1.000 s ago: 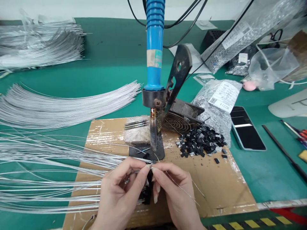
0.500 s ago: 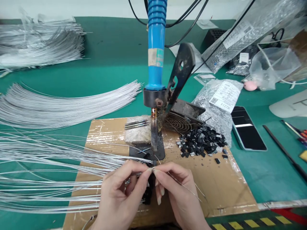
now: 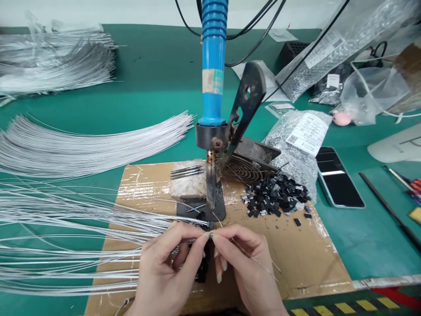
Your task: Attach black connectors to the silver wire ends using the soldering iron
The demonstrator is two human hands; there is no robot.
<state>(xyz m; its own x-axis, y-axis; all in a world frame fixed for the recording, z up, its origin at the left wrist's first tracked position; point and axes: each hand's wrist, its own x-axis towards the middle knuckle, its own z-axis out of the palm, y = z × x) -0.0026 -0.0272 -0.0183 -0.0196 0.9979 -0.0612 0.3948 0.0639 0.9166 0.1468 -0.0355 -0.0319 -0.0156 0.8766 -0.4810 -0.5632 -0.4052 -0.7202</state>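
Observation:
My left hand (image 3: 167, 272) pinches a thin silver wire (image 3: 108, 219) near its end, other wires passing under its fingers. My right hand (image 3: 245, 267) pinches a fine strand of solder wire (image 3: 256, 261) that trails off to the right. The fingertips of both hands meet just below the tip of a blue-handled soldering iron (image 3: 212, 79), clamped upright in a black stand (image 3: 210, 206). A small black part shows between my hands. A pile of small black components (image 3: 276, 195) lies to the right on the cardboard sheet (image 3: 305, 250).
Fans of silver wires (image 3: 82, 145) cover the green mat at left, with a stack (image 3: 55, 61) at the far left back. Bags of parts (image 3: 302, 136), a phone (image 3: 338, 175), black cables and tools lie right. A striped table edge (image 3: 345, 307) runs along the front.
My hands have shifted very slightly downward and right; the pinch on the wire and solder stays the same.

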